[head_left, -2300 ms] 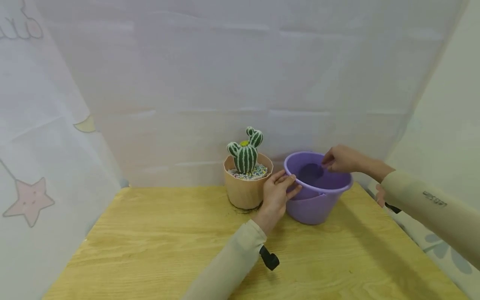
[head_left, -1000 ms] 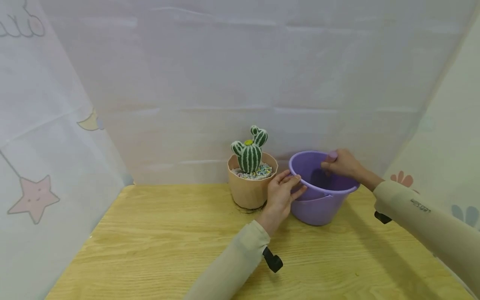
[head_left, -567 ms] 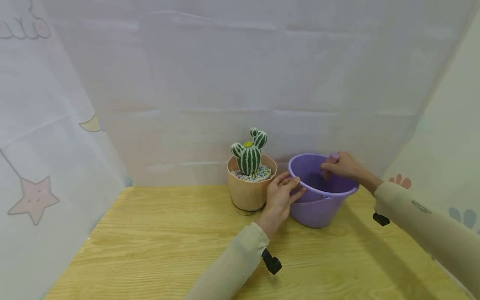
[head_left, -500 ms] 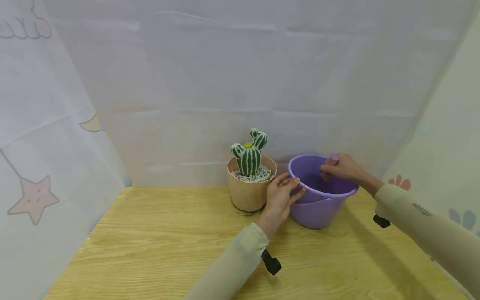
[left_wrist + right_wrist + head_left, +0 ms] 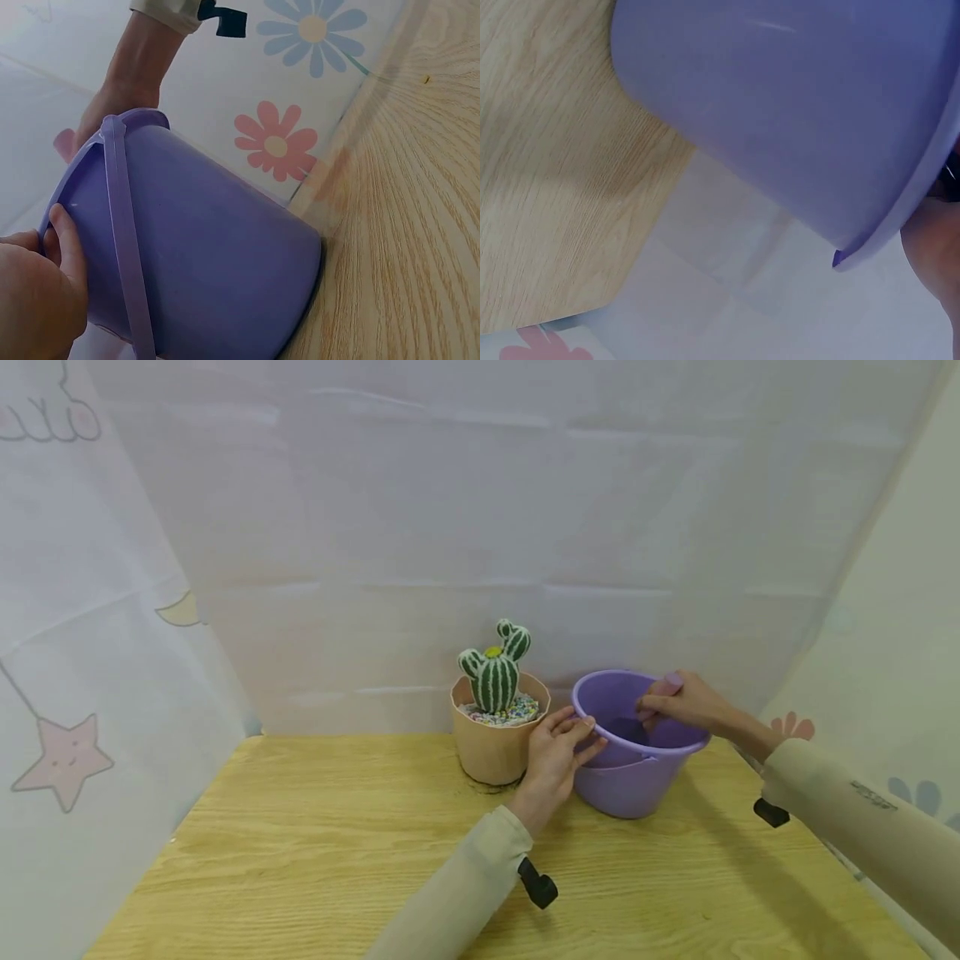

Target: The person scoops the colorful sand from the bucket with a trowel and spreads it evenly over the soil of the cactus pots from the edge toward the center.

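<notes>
A purple bucket (image 5: 630, 789) stands on the wooden table, its handle hanging down the near side. With thumb and fingers, my left hand (image 5: 551, 756) grips its left rim; the left wrist view shows these fingers (image 5: 69, 244) against the outer wall. My right hand (image 5: 692, 702) reaches over the right rim and holds a short pinkish-purple handle (image 5: 668, 684), whose end sticks up out of the grip. The lower part of that tool is hidden inside the bucket, so its kind is unclear. Something dark (image 5: 627, 729) shows at the bucket's bottom.
Left of the bucket stands a peach-coloured pot (image 5: 491, 752) with a green-and-white cactus (image 5: 496, 683) and coloured pebbles. Dark strands lie round its base. The wooden table (image 5: 315, 843) meets a white cloth backdrop (image 5: 375, 527) behind.
The right hand, earlier at the bucket's mouth with no handle showing, now holds the pinkish-purple handle, tilted slightly further right. The left hand keeps its grip on the rim.
</notes>
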A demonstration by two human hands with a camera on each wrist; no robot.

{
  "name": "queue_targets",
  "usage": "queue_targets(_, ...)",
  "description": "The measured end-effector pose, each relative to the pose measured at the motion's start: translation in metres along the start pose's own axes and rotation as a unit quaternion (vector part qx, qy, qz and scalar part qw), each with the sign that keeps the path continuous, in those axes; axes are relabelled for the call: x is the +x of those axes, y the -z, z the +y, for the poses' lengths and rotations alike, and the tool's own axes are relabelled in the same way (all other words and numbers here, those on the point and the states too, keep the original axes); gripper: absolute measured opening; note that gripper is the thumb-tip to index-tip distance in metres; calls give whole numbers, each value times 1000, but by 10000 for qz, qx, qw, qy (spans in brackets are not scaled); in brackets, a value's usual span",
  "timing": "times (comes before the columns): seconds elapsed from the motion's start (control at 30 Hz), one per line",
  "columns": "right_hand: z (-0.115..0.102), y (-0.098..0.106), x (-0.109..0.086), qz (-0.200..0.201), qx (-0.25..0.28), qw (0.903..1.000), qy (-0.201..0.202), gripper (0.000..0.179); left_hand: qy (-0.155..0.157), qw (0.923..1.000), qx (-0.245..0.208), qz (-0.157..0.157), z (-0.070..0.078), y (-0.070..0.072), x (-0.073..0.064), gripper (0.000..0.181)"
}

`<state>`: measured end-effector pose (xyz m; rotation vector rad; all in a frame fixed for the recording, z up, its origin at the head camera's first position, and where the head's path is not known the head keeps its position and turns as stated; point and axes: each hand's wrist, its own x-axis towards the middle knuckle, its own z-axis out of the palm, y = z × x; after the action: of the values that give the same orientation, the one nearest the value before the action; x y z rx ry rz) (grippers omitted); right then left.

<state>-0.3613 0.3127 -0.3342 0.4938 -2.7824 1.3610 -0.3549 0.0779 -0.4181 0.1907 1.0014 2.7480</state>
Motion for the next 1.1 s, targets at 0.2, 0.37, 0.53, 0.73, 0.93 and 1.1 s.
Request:
queue_targets(0.2,-8,7,-4,-387,387,9985,-69,30,28,10000,-54,64,0,2,1,46)
queue_targets(0.37,-5,13,-5,-590,1207,9908,148,27,42,10000,-39,47,2,3,-1,50)
queue_targets(0.53,5,15,-6,-249,2549,9657,-438,22,80,10000,-2,44,3,3,-2,49)
queue_targets(0.73,7,17,-6,385,3650,9230,-1155,32,67,9999,-25,72,4,3,-1,49)
queue_targets(0.93,0,19,-4,579,4402,8807,-1652,37,73,9999,-30,86,5,2,-2,47)
queue_targets(1.1,-2,23,-9,756,4701,8596,-1853,37,134,9999,-19,60,5,-1,-3,46)
